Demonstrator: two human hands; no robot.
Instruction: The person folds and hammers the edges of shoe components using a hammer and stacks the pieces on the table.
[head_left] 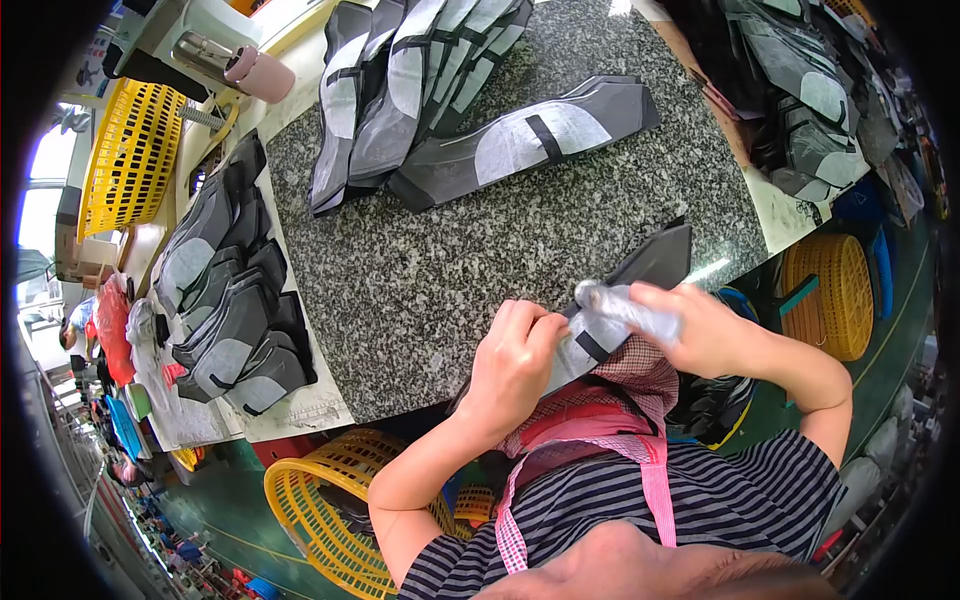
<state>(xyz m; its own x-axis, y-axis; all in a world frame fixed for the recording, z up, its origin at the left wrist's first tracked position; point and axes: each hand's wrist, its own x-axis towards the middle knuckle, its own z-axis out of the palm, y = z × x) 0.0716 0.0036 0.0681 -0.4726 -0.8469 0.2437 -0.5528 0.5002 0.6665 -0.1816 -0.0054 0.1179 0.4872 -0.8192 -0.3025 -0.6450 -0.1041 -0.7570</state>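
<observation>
1. The left hand (515, 360) has its fingers bent in against the dark shaped piece (592, 343) at the near edge of the granite worktop (420, 290); whether it pinches or only presses cannot be told.
2. The right hand (697, 328) is closed around a silvery tool (640, 312), blurred, its rounded end over that piece.
3. The piece slants from near left to far right, with a pale grey patch and a black strip.
4. A similar loose piece (545, 140) lies farther off on the worktop, touching an overlapping group of pieces (400, 95) at far left.
5. More pieces are piled to the left (240, 320) and far right (815, 120).
6. A yellow basket (345, 515) stands below the worktop at near left.
</observation>
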